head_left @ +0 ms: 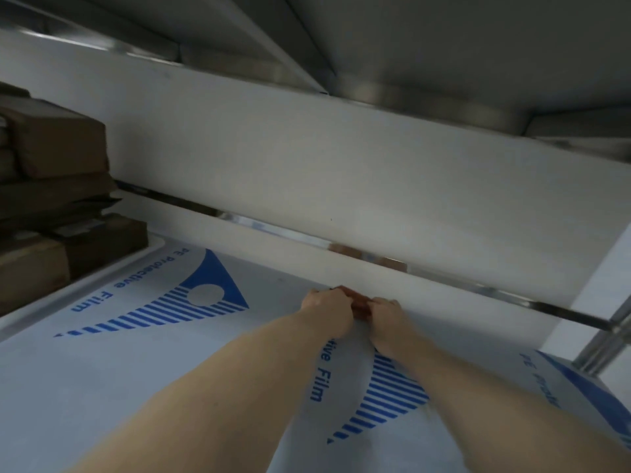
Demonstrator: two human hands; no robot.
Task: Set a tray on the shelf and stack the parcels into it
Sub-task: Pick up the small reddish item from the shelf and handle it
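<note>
A wide white tray (pixel 102 353) covered in protective film with blue print lies on the shelf and fills the lower view. Both my arms reach deep into the shelf to the tray's far rim (pixel 273 254). My left hand (pixel 329 307) and my right hand (pixel 386 317) meet there, fingers curled round a small orange-brown object (pixel 358 303) between them. Most of that object is hidden by my fingers. Brown parcels (pixel 58 145) are stacked at the far left, beside the tray.
A white panel (pixel 341 172) forms the shelf's back wall, with a narrow dark gap along its foot. The underside of the upper shelf (pixel 444 39) hangs close overhead. A metal upright (pixel 611 339) stands at the right edge.
</note>
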